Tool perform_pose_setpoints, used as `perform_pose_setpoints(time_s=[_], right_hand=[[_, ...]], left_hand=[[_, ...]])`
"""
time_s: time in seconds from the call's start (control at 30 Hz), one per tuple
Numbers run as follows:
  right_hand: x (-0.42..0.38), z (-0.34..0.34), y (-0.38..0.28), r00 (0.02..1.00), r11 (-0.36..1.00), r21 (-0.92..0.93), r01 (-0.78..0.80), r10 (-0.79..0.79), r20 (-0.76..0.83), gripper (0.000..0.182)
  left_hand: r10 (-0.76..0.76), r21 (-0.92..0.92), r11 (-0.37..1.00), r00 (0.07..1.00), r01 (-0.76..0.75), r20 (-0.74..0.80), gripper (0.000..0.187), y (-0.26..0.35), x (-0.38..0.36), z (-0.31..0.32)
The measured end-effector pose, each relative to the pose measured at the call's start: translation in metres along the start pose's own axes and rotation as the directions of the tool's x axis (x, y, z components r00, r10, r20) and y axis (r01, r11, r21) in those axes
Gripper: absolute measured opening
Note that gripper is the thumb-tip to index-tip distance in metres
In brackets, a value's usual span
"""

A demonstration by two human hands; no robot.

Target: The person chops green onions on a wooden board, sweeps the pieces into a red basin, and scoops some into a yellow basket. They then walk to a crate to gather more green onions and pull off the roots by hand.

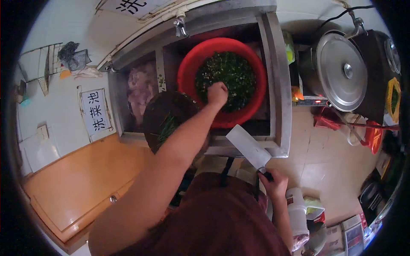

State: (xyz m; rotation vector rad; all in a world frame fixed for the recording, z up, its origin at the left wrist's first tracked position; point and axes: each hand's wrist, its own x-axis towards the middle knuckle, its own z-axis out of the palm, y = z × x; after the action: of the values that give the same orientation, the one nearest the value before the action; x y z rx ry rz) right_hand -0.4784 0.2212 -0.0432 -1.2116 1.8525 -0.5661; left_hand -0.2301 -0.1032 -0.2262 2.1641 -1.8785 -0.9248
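A red basin stands in the metal sink, with chopped greens inside it. My left hand is over the greens with its fingers curled closed; anything in it is hidden. My right hand grips the handle of a cleaver near the sink's front edge, its broad blade pointing up and left. Beside the basin lies a dark round board with long green stalks on it, partly covered by my left forearm.
Pale pink meat lies in the left sink compartment. A tap is above the sink's back rim. On the right are a large lidded pot and a red container. White buckets stand at lower right.
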Motion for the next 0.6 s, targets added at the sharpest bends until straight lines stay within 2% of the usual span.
perform_pose_setpoints(time_s=[0.03,0.07,0.13,0.17,0.2,0.27,0.3,0.37,0.43,0.5,0.57,0.6], right_hand=[[-0.003,-0.002,0.003,0.999,0.999,-0.024,-0.031,0.032,0.024,0.031],[-0.005,-0.004,0.005,0.999,0.999,-0.030,-0.026,0.027,0.024,0.031],[-0.009,-0.009,0.007,0.999,0.999,-0.035,-0.021,0.020,-0.026,0.029],[-0.012,-0.011,0.008,1.000,0.999,-0.034,-0.002,0.001,-0.009,0.029],[-0.013,-0.012,0.009,0.999,1.000,-0.001,-0.022,0.022,-0.037,0.030],[-0.002,-0.013,0.000,0.999,0.999,0.048,-0.008,0.010,-0.042,0.031],[0.003,-0.017,-0.010,0.999,0.998,0.066,-0.005,0.008,-0.040,0.030],[0.013,-0.014,-0.007,0.999,0.997,0.057,0.045,-0.044,-0.019,0.030],[0.026,-0.014,-0.023,0.998,0.997,0.047,0.064,-0.065,0.025,0.029],[0.038,-0.011,-0.037,0.995,0.997,0.024,0.072,-0.073,0.068,0.027],[0.050,-0.003,-0.046,0.988,0.994,0.082,0.078,-0.089,0.130,0.028],[0.055,0.001,-0.054,0.987,0.994,0.071,0.087,-0.096,0.131,0.028]], left_hand=[[0.096,0.067,0.994,0.994,-0.092,-0.061,0.003,0.009,-0.017,0.000],[0.094,0.062,0.994,0.993,-0.090,-0.065,0.003,0.018,-0.023,-0.003],[0.121,-0.091,0.988,0.992,-0.125,-0.039,0.009,0.032,-0.033,-0.016],[0.077,-0.174,0.982,0.997,-0.076,-0.002,0.014,0.037,-0.037,-0.030],[0.060,-0.167,0.984,0.998,-0.064,-0.028,0.014,0.046,-0.045,-0.053],[0.127,-0.290,0.942,0.979,-0.171,-0.162,0.015,0.055,-0.074,-0.107],[0.060,-0.322,0.942,0.991,-0.097,-0.124,0.017,0.048,-0.089,-0.134],[0.109,-0.238,0.954,0.952,-0.181,-0.284,0.016,0.027,-0.125,-0.185],[0.082,-0.181,0.969,0.905,-0.171,-0.417,0.012,0.000,-0.157,-0.223],[0.052,-0.162,0.977,0.895,-0.137,-0.442,0.013,-0.035,-0.179,-0.243],[0.022,-0.150,0.984,0.889,-0.101,-0.457,0.015,-0.066,-0.192,-0.245],[0.068,-0.110,0.987,0.915,-0.121,-0.397,0.016,-0.079,-0.196,-0.243]])
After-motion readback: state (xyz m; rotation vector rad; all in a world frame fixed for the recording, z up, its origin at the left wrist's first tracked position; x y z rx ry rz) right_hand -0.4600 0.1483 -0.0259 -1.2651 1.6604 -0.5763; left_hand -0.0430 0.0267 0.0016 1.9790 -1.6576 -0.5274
